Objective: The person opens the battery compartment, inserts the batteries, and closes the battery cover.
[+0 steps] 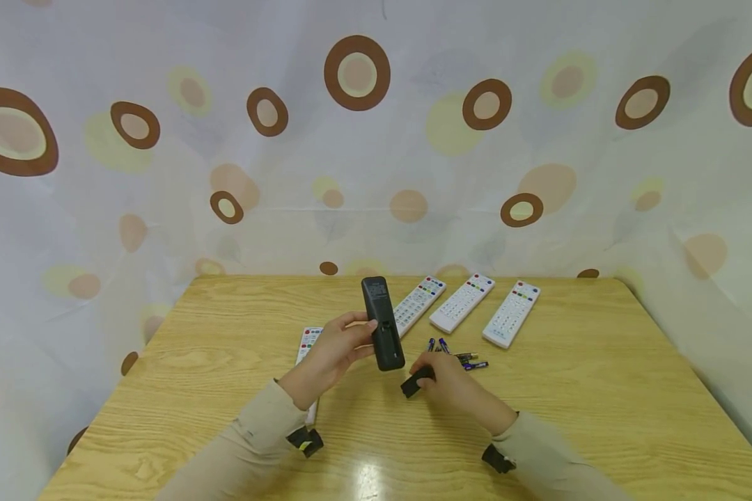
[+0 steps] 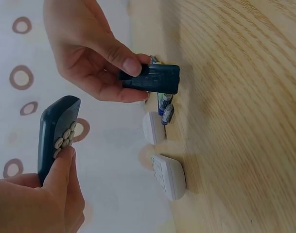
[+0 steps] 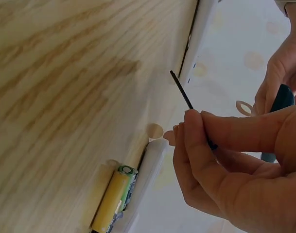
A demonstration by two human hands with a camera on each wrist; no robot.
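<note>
My left hand [image 1: 337, 350] holds a black remote control [image 1: 382, 323] raised above the table, its back facing me and its battery compartment uncovered. In the left wrist view, round light buttons show on the front of that remote [image 2: 58, 131]. Between thumb and fingers, my right hand [image 1: 454, 386] pinches a small black battery cover [image 1: 417, 381]; the cover [image 2: 152, 78] is apart from the remote. Just beyond the right hand lie several loose batteries [image 1: 475, 365] on the table. A yellow-green battery [image 3: 111, 201] shows large in the right wrist view.
White remotes lie at the back of the wooden table [image 1: 576, 403]: a left one [image 1: 418, 300], a middle one [image 1: 461, 304] and a right one [image 1: 511, 314]. Another white remote [image 1: 311, 410] is partly hidden under the left forearm. A patterned curtain [image 1: 407, 167] hangs behind.
</note>
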